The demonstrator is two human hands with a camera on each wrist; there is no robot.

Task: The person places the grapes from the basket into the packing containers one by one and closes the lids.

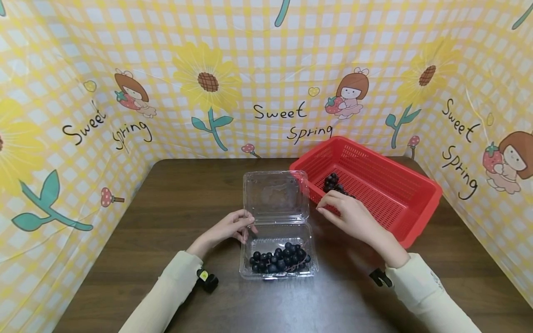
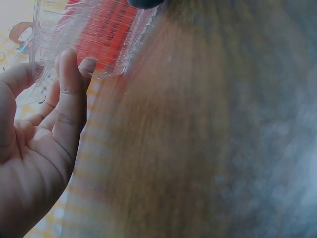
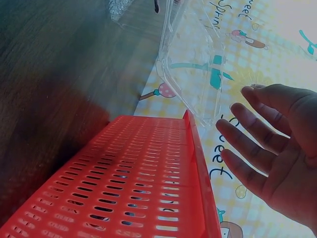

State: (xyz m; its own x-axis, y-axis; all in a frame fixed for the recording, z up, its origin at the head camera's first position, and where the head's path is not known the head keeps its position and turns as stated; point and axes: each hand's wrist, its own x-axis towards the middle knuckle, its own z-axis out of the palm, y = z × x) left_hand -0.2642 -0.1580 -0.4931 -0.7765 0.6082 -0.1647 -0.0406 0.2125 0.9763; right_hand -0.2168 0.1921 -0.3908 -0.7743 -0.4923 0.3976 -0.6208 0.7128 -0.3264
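Observation:
A clear plastic clamshell box (image 1: pixel 243 249) stands at the middle of the table, its lid (image 1: pixel 275 196) raised at the back. A bunch of dark grapes (image 1: pixel 281 260) lies in its base. My left hand (image 1: pixel 226 226) pinches the box's left side near the hinge; in the left wrist view its fingers (image 2: pixel 69 84) meet the plastic. My right hand (image 1: pixel 354 215) hovers over the near left rim of a red basket (image 1: pixel 424 203), fingers loosely bent and empty in the right wrist view. More dark grapes (image 1: pixel 331 181) lie inside the basket, partly hidden by that hand.
The basket stands slanted at the back right of the dark wooden table (image 1: pixel 187 189), its left corner behind the lid. A checked cloth (image 1: pixel 266 69) with printed flowers walls the table at the back and both sides.

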